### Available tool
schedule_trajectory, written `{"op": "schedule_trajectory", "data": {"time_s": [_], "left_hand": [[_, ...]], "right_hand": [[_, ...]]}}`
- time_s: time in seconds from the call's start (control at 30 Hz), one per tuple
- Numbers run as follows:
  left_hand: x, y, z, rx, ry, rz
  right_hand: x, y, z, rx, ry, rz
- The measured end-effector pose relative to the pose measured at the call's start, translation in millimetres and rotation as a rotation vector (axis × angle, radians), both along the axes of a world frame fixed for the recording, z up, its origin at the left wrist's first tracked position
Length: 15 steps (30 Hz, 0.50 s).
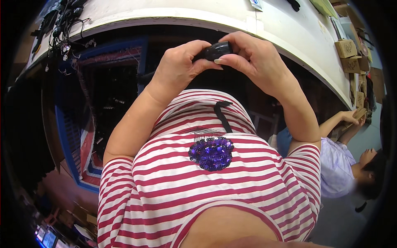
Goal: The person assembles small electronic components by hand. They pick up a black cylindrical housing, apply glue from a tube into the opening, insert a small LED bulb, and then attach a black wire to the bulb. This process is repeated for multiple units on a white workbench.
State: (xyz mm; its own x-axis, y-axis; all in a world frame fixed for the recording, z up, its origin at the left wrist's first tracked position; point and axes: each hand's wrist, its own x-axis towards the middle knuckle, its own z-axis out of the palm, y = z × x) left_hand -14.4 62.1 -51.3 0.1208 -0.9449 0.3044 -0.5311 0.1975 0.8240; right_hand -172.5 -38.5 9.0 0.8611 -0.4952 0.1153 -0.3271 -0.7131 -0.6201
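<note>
Both my hands are raised in front of my chest, just off the edge of the white table (198,15). Between them is a small black ribbed piece (218,51), rounded and shiny; its exact kind is not clear. My left hand (178,60) closes round its left end. The thumb and fingers of my right hand (252,53) pinch its right end. A dark strip (147,77) shows beside my left wrist; whether it joins the piece is hidden.
At the left below the table stands a blue crate (66,132) with dark items inside. Black cords (64,25) hang over the table's left edge. Cardboard boxes (346,48) are stacked at the right. Another person (337,165) sits nearby at the right.
</note>
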Motion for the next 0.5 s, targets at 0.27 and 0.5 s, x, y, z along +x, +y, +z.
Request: {"op": "schedule_trajectory", "data": {"time_s": [0.27, 0.5], "left_hand": [[21.9, 8.1, 2.0, 0.181, 0.790, 0.066], [75.2, 14.8, 4.1, -0.010, 1.346, -0.069]], "right_hand": [[22.9, -13.4, -36.5, 0.833, -0.146, 0.015], [31.9, 2.7, -217.1, -0.113, 0.501, 0.120]]}}
